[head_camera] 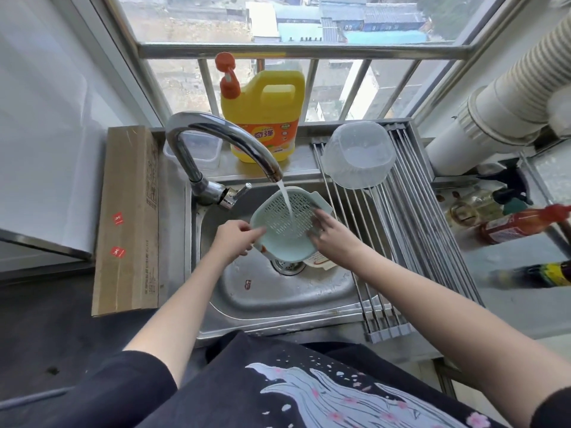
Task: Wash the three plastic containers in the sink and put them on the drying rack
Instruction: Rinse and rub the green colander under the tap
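A pale green perforated strainer basket [278,239] is held tilted over the steel sink [247,291], and water from the faucet [216,134] runs onto its holes. My left hand [233,239] grips its left rim. My right hand [332,234] presses its fingers against the right inner wall. Under the basket, near the drain [287,267], part of another whitish container [318,261] shows. A translucent white bowl [358,156] lies on its side at the far end of the roll-up drying rack [411,242]. A clear rectangular container [200,151] stands behind the faucet.
A yellow dish-soap jug [265,118] with an orange pump stands on the sill. A long cardboard box [126,217] lies left of the sink. Sauce bottles [525,227] and a dark bottle [543,274] lie on the counter to the right. A white duct [506,97] runs at upper right.
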Action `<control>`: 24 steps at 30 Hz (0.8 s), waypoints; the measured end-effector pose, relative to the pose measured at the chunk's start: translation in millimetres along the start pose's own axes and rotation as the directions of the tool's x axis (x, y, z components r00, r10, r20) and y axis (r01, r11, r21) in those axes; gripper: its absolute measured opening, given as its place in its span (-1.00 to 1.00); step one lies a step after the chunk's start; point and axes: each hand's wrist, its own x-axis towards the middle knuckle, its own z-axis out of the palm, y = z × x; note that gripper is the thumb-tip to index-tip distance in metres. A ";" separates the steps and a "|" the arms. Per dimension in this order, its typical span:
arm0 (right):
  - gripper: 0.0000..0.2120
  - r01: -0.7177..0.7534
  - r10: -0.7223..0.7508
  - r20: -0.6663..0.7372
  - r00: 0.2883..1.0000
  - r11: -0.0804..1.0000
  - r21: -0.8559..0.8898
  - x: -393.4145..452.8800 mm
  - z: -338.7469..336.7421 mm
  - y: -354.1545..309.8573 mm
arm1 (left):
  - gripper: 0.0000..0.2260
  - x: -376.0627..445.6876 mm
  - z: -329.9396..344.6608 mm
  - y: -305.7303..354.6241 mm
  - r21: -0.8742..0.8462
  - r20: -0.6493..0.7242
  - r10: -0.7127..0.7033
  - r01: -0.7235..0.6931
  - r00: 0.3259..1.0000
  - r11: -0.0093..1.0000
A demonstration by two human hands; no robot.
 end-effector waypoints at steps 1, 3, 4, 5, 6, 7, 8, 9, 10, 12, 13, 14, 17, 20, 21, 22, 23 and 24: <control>-0.65 -0.006 0.006 -0.015 1.000 1.000 0.014 0.1 0.2 3.2 | -0.71 0.3 4.4 5.1 0.050 0.020 0.006 -0.007 1.000 0.999; -0.64 -0.035 0.036 -0.028 0.999 0.999 0.039 -0.4 1.1 9.7 | -0.79 1.6 12.0 12.7 0.092 0.018 0.007 -0.009 1.000 0.996; -0.63 -0.066 0.067 -0.030 0.997 0.997 0.045 -0.8 0.4 13.0 | -0.81 3.1 14.9 15.3 0.083 0.005 0.005 -0.005 1.000 0.997; -0.61 -0.113 0.116 -0.026 0.993 0.991 0.077 -0.9 -1.3 15.1 | -0.80 3.0 17.2 18.2 0.065 -0.012 -0.002 0.003 1.000 0.998; -0.56 -0.163 0.166 -0.008 0.986 0.976 0.147 0.2 -3.3 15.2 | -0.79 3.8 20.1 19.8 0.043 -0.029 -0.014 0.015 0.999 0.999; -0.49 -0.215 0.215 0.028 0.976 0.941 0.262 1.6 -7.5 13.2 | -0.78 3.1 23.3 21.5 0.016 -0.049 -0.027 0.028 0.998 0.999; -0.41 -0.269 0.258 0.080 0.963 0.880 0.391 3.3 -13.5 8.1 | -0.77 2.4 27.4 23.1 -0.024 -0.073 -0.047 0.045 0.996 0.999; -0.34 -0.316 0.289 0.133 0.948 0.809 0.496 5.2 -20.6 0.6 | -0.77 2.1 32.2 24.5 -0.087 -0.091 -0.069 0.061 0.993 0.994; -0.30 -0.354 0.308 0.180 0.934 0.743 0.568 6.9 -27.4 -7.9 | -0.77 1.3 36.9 27.1 -0.172 -0.105 -0.095 0.076 0.990 0.982; -0.26 -0.417 0.330 0.258 0.908 0.644 0.642 10.2 -37.2 -24.2 | -0.77 1.1 45.1 29.9 -0.286 -0.132 -0.124 0.082 0.983 0.955; -0.27 -0.446 0.348 0.287 0.893 0.590 0.674 11.3 -39.8 -29.8 | -0.76 -0.3 47.5 32.0 -0.300 -0.149 -0.127 0.077 0.981 0.951; -0.28 -0.465 0.361 0.307 0.881 0.537 0.704 12.1 -41.6 -33.6 | -0.75 1.4 49.0 31.2 -0.309 -0.163 -0.131 0.075 0.978 0.948; -0.31 -0.401 0.351 0.256 0.901 0.443 0.802 13.6 -49.6 -37.6 | -0.69 2.1 52.4 34.2 -0.356 -0.215 -0.145 0.061 0.966 0.932; -0.41 -0.242 0.336 0.132 0.933 0.310 0.919 14.8 -56.5 -33.0 | -0.64 7.5 54.1 34.1 -0.300 -0.237 -0.161 0.086 0.958 0.950; -0.49 -0.209 0.346 0.116 0.931 0.246 0.946 14.9 -54.4 -28.0 | -0.63 6.0 52.8 35.4 -0.297 -0.232 -0.173 0.100 0.957 0.950; -0.56 -0.196 0.361 0.110 0.926 0.209 0.958 14.9 -49.3 -22.0 | -0.62 5.3 50.4 35.7 -0.291 -0.223 -0.183 0.113 0.957 0.950; -0.61 -0.205 0.373 0.116 0.921 0.210 0.956 14.6 -42.6 -15.8 | -0.63 1.1 47.7 37.2 -0.287 -0.220 -0.185 0.118 0.958 0.951; -0.63 -0.230 0.374 0.130 0.918 0.235 0.945 14.9 -34.7 -10.0 | -0.63 0.3 46.1 36.2 -0.274 -0.215 -0.183 0.120 0.959 0.954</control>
